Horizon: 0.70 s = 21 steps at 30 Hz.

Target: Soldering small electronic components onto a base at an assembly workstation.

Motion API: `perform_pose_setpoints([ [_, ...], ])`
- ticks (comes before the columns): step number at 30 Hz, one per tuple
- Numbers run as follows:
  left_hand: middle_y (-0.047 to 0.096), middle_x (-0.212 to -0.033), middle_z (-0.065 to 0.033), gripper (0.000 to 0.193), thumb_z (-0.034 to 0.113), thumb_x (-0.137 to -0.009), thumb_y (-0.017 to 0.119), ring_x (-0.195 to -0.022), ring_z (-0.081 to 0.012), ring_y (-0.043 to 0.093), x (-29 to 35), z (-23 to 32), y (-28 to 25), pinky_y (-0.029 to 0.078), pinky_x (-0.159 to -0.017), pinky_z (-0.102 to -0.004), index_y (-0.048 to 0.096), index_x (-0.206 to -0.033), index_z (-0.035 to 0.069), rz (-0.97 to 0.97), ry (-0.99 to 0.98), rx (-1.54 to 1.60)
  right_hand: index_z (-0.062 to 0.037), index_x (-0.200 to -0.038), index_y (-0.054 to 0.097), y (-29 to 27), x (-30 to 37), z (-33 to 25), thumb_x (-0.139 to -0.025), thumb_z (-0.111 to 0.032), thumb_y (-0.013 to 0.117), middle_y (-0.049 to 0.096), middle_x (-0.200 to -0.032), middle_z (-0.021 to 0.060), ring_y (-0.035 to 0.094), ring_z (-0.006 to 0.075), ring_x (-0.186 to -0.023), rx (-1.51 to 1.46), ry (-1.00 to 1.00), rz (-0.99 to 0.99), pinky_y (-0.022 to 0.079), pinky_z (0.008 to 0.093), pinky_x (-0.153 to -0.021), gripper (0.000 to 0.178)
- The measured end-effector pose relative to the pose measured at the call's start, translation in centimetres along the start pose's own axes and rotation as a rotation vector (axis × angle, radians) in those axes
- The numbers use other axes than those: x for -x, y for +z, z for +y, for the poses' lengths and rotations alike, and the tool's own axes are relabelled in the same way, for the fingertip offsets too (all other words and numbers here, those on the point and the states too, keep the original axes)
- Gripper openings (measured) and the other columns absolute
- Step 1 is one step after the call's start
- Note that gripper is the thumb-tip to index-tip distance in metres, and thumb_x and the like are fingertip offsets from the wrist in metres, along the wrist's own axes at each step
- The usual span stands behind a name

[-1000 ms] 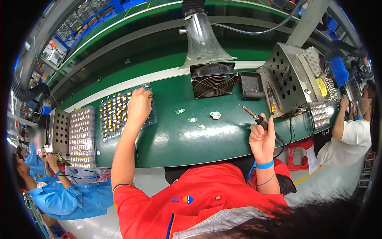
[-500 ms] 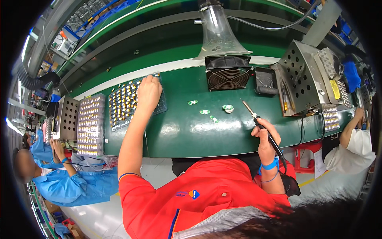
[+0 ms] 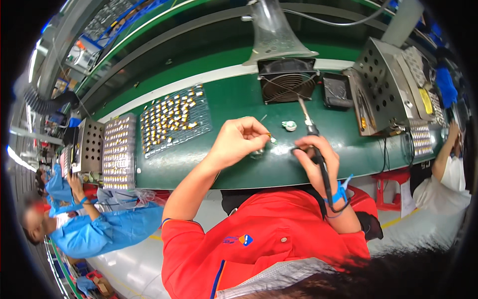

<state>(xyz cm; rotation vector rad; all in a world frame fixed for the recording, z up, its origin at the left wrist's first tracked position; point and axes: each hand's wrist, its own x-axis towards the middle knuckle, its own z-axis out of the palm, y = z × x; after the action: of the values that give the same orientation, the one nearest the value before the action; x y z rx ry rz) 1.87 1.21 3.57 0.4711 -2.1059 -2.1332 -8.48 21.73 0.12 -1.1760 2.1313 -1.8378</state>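
A small yellowish component [image 3: 269,135] is pinched between the thumb and fingertips of the left hand [image 3: 238,140], which is closed around it and raised just above the green counter [image 3: 199,164]. The right hand [image 3: 315,158] is wrapped shut around the dark handle of a soldering iron [image 3: 312,138], whose thin metal tip is pointed up and away toward the small black fan [image 3: 285,83] at the back of the counter. The two hands are held near each other over the middle of the counter, with the component just to the left of the iron's handle. A small round pale part [image 3: 288,125] is seen lying on the counter between the hands and the fan, and another small piece lies just below the left fingertips, too small to identify. To the left, a clear tray [image 3: 173,120] of many similar yellowish components is laid flat on the counter, with a second, fuller tray [image 3: 118,152] beside it. A perforated metal box [image 3: 381,87] stands to the right of the fan, and a clear funnel-shaped hood [image 3: 273,32] hangs above it. A blue wrist strap [image 3: 339,192] is worn on the right wrist. Another person in blue clothing [image 3: 99,229] is seated to the left, and a further person's arm [image 3: 443,159] is visible at the right edge.
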Motion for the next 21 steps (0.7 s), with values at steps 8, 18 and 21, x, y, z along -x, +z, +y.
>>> perform_pose_setpoints([
  [8, 0.065, -0.089, -0.0051, 0.014, 0.002, -0.084, 0.064, -0.079, -0.0072, 0.06, -0.5, -0.9, 3.6, 0.05, -0.071, -0.0208, 0.063, -0.098, -0.003, -0.147, -0.079, 0.033, -0.0035, -0.106, 0.057, 0.7, 0.0, 0.3, -0.076, 0.01, 0.07, 0.064, -0.09, 0.0094, 0.064, 0.0144, -0.079, -0.119, -0.095, -0.01, 0.05, 0.0239, -0.068, 0.035],
  [18, 0.062, -0.085, -0.0087, 0.02, -0.004, -0.075, 0.066, -0.073, -0.0228, 0.06, -0.1, -2.1, 5.5, 0.049, -0.067, -0.0318, 0.061, -0.093, 0.001, -0.004, 0.714, -0.724, -0.0042, -0.108, 0.056, 0.0, 0.4, 0.8, -0.073, 0.01, 0.066, 0.059, -0.079, 0.0052, 0.057, 0.0135, -0.069, -0.014, -0.124, -0.019, 0.047, 0.0258, -0.063, 0.039],
  [21, 0.06, -0.087, -0.0107, 0.022, -0.004, -0.07, 0.067, -0.075, -0.0286, 0.059, -0.3, -2.1, 5.5, 0.049, -0.067, -0.0364, 0.06, -0.09, 0.003, 0.041, 0.882, -0.933, -0.0047, -0.108, 0.057, -0.4, 0.0, 1.1, -0.071, 0.011, 0.065, 0.057, -0.076, 0.0053, 0.056, 0.0151, -0.068, 0.109, -0.215, -0.017, 0.047, 0.0265, -0.063, 0.041],
])
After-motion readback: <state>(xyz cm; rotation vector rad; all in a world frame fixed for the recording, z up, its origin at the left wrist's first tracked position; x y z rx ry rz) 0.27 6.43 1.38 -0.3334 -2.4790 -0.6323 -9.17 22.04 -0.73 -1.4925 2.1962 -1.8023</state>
